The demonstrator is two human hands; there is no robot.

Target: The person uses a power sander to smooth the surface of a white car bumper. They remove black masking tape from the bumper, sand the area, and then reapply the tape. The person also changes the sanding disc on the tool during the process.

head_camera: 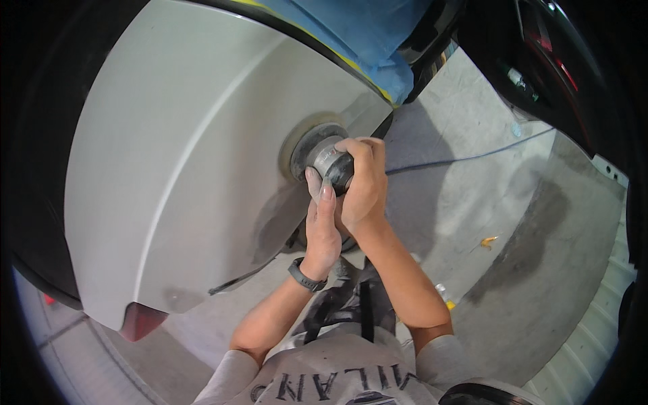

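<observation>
A round handheld disc sander (329, 154) is held in both my hands, its pad against a light-coloured car body panel (217, 152). My right hand (365, 177) wraps over the sander's dark top from the right side. My left hand (323, 217), with a dark band on its wrist, grips the tool from below and the left. A dull ring-shaped patch surrounds the pad on the panel. The underside of the sander and part of my fingers are hidden.
Blue masking film (364, 40) with yellow tape (354, 66) covers the area beyond the panel's upper edge. A blue hose (455, 161) runs over the concrete floor to the right. A dark car (547, 66) stands at the upper right. A red tail light (142, 321) sits at the lower left.
</observation>
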